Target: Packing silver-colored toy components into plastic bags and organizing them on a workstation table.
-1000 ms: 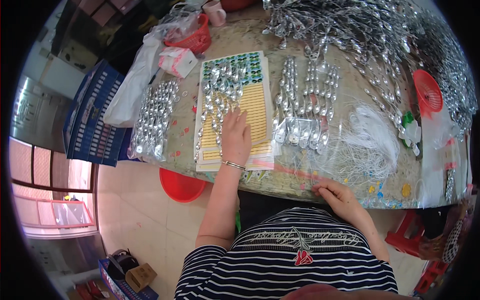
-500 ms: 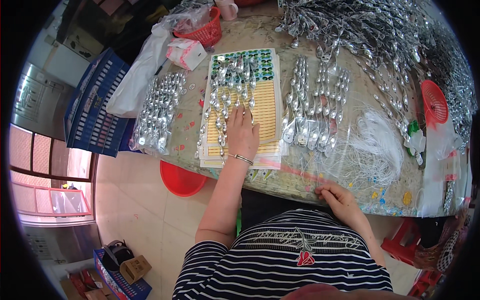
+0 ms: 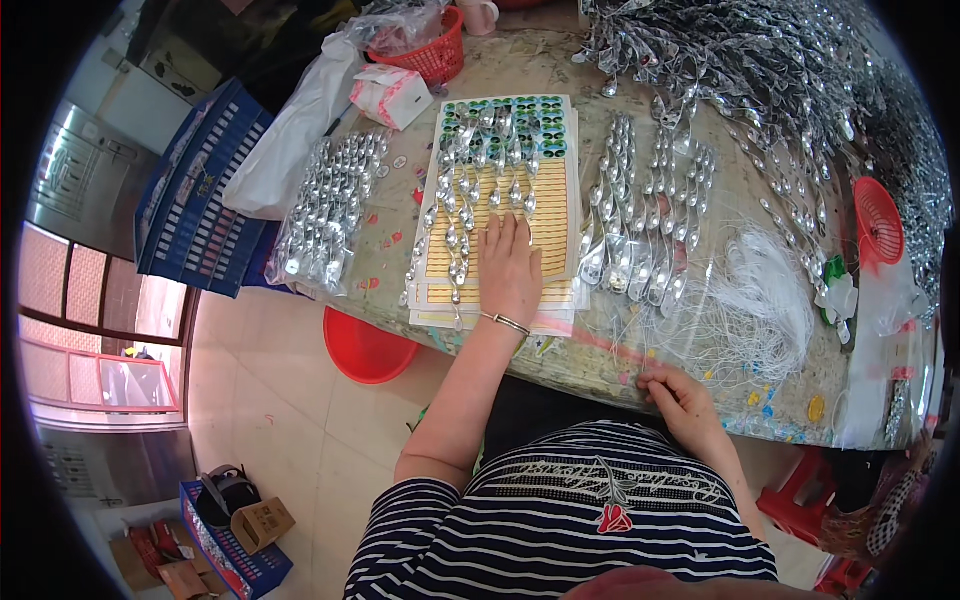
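My left hand (image 3: 510,268), with a bangle on the wrist, lies flat with fingers stretched out on a yellow sticker sheet (image 3: 553,225). Just beyond its fingertips, silver twisted strands (image 3: 462,215) hang down over the sheet, their upper parts crossing a band of green and blue oval stickers (image 3: 550,128). At the table's near edge my right hand (image 3: 688,405) is closed, thumb and forefinger pinched together. Whatever is between them is too small to make out. Beyond that hand lie more silver strands (image 3: 640,215) in a row, and a bundle of white thread (image 3: 765,295) is to their right.
Bagged silver strands (image 3: 330,210) lie on the left, below a tissue pack (image 3: 390,97) and a red basket (image 3: 435,55). A silver heap (image 3: 740,60) fills the far right, near a red strainer (image 3: 880,220). A red basin (image 3: 368,345) is on the floor; blue crates (image 3: 200,190) stand left.
The view has shifted slightly. My left hand has drawn a little back and right on the sheet, off the strand tips. My right hand keeps its pinch at the table edge.
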A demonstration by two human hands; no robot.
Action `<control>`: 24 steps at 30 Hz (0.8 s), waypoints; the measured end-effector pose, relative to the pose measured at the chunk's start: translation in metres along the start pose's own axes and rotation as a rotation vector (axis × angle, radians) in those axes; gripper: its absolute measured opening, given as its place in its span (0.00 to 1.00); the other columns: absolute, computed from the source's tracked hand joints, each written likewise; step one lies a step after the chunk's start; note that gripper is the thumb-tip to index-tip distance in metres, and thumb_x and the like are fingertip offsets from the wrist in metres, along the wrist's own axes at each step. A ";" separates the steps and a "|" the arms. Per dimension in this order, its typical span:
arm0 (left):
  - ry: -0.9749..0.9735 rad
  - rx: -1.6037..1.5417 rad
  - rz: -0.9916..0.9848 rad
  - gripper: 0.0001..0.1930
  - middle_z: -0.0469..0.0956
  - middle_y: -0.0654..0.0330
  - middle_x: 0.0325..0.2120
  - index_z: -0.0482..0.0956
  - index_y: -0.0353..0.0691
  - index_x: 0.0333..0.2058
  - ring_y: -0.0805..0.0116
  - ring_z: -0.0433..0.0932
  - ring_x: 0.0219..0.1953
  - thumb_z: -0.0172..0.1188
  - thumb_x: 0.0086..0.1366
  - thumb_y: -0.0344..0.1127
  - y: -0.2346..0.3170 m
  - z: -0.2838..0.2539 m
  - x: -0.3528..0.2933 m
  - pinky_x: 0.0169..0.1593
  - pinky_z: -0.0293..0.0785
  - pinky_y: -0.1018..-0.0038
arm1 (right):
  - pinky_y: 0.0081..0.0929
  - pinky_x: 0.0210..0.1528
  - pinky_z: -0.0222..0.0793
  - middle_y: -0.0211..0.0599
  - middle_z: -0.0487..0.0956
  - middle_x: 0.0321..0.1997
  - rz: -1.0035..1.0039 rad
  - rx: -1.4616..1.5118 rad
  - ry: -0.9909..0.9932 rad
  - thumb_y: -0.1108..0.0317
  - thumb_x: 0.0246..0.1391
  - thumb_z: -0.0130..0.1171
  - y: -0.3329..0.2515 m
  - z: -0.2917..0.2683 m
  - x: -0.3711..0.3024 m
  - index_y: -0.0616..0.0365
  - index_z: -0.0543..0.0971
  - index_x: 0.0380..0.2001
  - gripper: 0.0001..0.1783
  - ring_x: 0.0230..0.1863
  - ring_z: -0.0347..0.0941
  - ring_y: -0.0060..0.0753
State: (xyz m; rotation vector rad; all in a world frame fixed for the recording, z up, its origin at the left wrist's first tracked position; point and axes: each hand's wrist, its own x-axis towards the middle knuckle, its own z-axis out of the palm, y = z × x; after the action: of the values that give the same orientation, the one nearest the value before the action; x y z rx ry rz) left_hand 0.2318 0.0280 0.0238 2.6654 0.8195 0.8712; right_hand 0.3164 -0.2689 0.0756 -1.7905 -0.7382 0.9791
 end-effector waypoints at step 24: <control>0.043 0.057 -0.046 0.33 0.62 0.34 0.57 0.62 0.29 0.59 0.40 0.57 0.63 0.60 0.59 0.42 0.001 -0.017 0.005 0.66 0.47 0.50 | 0.18 0.37 0.69 0.34 0.76 0.37 -0.035 0.002 0.060 0.75 0.60 0.50 0.003 0.005 0.001 0.62 0.78 0.40 0.08 0.33 0.72 0.21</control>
State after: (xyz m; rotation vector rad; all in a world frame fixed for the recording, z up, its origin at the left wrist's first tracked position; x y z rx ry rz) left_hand 0.2256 0.0304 0.0403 2.6735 0.9248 0.9107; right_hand 0.3125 -0.2674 0.0710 -1.7918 -0.7279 0.8991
